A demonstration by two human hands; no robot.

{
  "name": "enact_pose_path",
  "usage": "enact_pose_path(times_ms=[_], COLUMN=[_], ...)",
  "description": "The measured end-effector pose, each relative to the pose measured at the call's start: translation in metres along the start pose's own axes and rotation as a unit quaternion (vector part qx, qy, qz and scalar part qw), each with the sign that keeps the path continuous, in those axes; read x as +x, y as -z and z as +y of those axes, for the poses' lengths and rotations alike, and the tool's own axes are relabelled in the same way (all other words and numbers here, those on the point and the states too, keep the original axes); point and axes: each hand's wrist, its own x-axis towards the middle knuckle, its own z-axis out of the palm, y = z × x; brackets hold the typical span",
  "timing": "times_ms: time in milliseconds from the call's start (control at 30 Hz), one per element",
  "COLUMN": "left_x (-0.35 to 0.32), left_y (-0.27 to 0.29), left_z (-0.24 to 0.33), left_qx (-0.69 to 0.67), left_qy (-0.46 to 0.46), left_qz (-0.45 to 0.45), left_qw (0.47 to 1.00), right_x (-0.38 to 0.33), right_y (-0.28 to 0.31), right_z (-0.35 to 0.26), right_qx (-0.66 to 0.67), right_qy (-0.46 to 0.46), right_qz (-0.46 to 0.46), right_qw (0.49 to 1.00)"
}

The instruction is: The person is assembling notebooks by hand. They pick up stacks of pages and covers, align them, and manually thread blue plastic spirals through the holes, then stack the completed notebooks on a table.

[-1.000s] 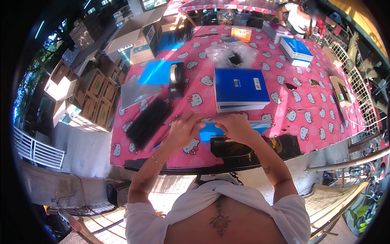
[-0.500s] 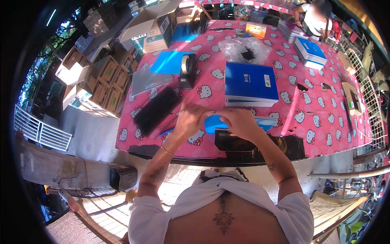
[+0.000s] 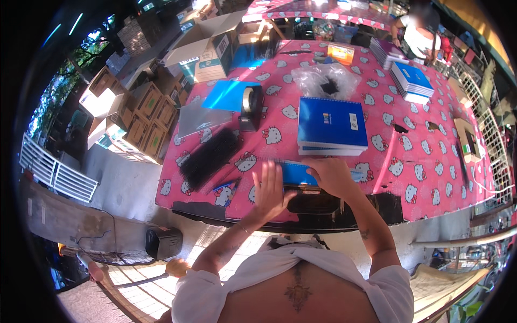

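Head view, from the left: cartons (image 3: 145, 116) are piled beside the bench (image 3: 379, 180), and on its pink cover lies a black bundle (image 3: 211, 159) of thin strands, with a tape dispenser (image 3: 251, 110) farther back. Next comes the main change: the left hand (image 3: 269, 188), which half a second ago was bent in close to the other hand at the spiral edge, has moved left and opened, its fingers now straight and side by side, thumb held away. It lies over the left end of the blue notebook (image 3: 295, 173); whether it presses or only hovers, I cannot tell. The notebook sits at the near side of the bench, just beyond a black block (image 3: 313, 203). The right hand (image 3: 333, 175) stays bent over the notebook; its fingers are partly hidden, so a pinch cannot be confirmed. Any grip on the notebook now seems to rest with the right hand, the left being free to flatten or steady. Behind, the blue stack (image 3: 331, 124) sits untouched.
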Motion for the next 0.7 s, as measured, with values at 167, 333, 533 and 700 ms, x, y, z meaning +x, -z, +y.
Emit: enact_pose_path(times_ms=[167, 333, 533, 700], left_x=[0.025, 0.087, 0.014, 0.03], left_y=[0.012, 0.051, 0.007, 0.028], left_z=[0.002, 0.009, 0.016, 0.036], left_qx=[0.047, 0.069, 0.0, 0.101], left_qy=[-0.019, 0.009, -0.115, -0.052], left_qz=[0.034, 0.066, -0.012, 0.009], left_qw=[0.998, 0.995, 0.993, 0.993], right_x=[-0.003, -0.003, 0.003, -0.005], right_y=[0.008, 0.015, 0.011, 0.007], right_z=[0.003, -0.002, 0.004, 0.007], right_qx=[-0.004, 0.006, -0.016, 0.003], right_qy=[0.01, 0.001, 0.036, 0.008], right_qz=[-0.018, -0.026, 0.004, -0.03], right_qw=[1.0, 1.0, 0.999, 1.0])
